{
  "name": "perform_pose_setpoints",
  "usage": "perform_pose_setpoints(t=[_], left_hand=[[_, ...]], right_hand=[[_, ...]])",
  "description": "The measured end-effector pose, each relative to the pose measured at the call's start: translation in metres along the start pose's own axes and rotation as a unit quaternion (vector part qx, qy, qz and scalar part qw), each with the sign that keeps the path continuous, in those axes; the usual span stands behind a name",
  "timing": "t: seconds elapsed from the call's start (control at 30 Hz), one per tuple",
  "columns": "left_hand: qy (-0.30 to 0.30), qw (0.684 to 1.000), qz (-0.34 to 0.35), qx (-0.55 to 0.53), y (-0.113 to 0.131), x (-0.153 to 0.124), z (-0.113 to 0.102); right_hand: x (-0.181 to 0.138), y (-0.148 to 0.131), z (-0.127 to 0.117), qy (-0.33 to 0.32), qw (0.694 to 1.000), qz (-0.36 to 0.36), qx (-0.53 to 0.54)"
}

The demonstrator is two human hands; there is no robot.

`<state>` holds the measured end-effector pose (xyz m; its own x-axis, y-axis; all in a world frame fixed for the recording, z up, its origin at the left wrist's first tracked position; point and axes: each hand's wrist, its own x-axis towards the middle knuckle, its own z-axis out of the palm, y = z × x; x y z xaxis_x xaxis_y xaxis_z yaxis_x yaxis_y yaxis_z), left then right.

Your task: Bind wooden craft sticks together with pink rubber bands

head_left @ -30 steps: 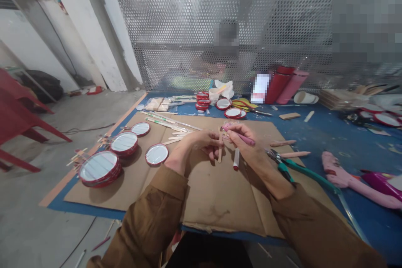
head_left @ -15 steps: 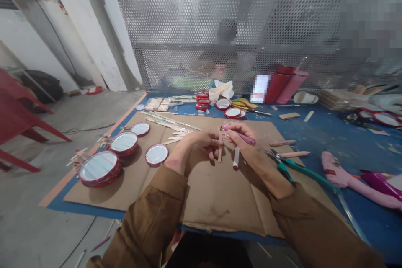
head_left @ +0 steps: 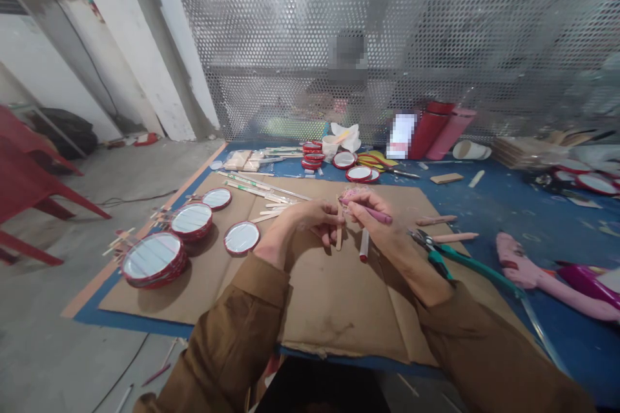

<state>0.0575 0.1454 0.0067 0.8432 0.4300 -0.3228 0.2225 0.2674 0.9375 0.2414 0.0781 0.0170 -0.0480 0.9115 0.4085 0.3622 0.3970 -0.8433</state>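
Note:
My left hand (head_left: 320, 218) is closed on a flat wooden craft stick (head_left: 339, 240), which it holds upright above the cardboard sheet (head_left: 339, 303). In my right hand (head_left: 372, 208) is a slim purple marker (head_left: 380, 215), gripped like a pen, its tip at the upper part of the stick. Just below that hand lies a white marker with a red end (head_left: 363, 248). Behind the fingers is a small pinkish tangle (head_left: 356, 192), too blurred to name. Loose craft sticks (head_left: 271, 211) lie left of my left hand, near a round red-rimmed white disc (head_left: 241, 238).
Stacks of red-rimmed discs (head_left: 154, 258) with sticks attached stand on the left. Green-handled pliers (head_left: 455, 257), a pink glue gun (head_left: 516, 261) and pinkish sticks (head_left: 455, 237) lie right. Red and pink bottles (head_left: 431, 131), a phone (head_left: 402, 135) and paper cups stand along the perforated metal screen (head_left: 290, 26).
My right hand has shifted slightly left with the purple marker, its tip still by the stick's upper part. My left hand and the stick stay practically still.

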Motion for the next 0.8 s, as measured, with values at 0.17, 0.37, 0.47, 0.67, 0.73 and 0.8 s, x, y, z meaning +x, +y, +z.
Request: perform_pose_setpoints(t=[0.17,0.37,0.47,0.67,0.73,0.8], left_hand=[[-0.009,1.000,0.000,-0.001,-0.0018,0.0023,-0.0023],[-0.007,1.000,-0.011,-0.005,-0.0017,0.0027,-0.0028],[-0.002,1.000,-0.013,-0.005,-0.0018,0.0032,-0.0026],[-0.004,1.000,-0.007,0.002,-0.0021,0.0032,-0.0009],[-0.003,1.000,-0.007,0.003,-0.0019,0.0027,-0.0004],[-0.005,1.000,-0.008,0.004,-0.0017,0.0024,-0.0002]], right_hand=[[-0.0010,-0.0027,0.0010,0.011,1.000,0.001,-0.006],[-0.0010,-0.0019,0.0011,0.010,1.000,0.011,-0.010],[-0.0013,-0.0022,0.0008,0.012,1.000,0.010,-0.016],[-0.0015,-0.0012,0.0004,0.020,1.000,0.020,0.006],[-0.0011,-0.0009,0.0007,0.022,0.999,0.021,0.010],[-0.0007,-0.0006,0.0012,0.036,0.999,0.024,0.015]])
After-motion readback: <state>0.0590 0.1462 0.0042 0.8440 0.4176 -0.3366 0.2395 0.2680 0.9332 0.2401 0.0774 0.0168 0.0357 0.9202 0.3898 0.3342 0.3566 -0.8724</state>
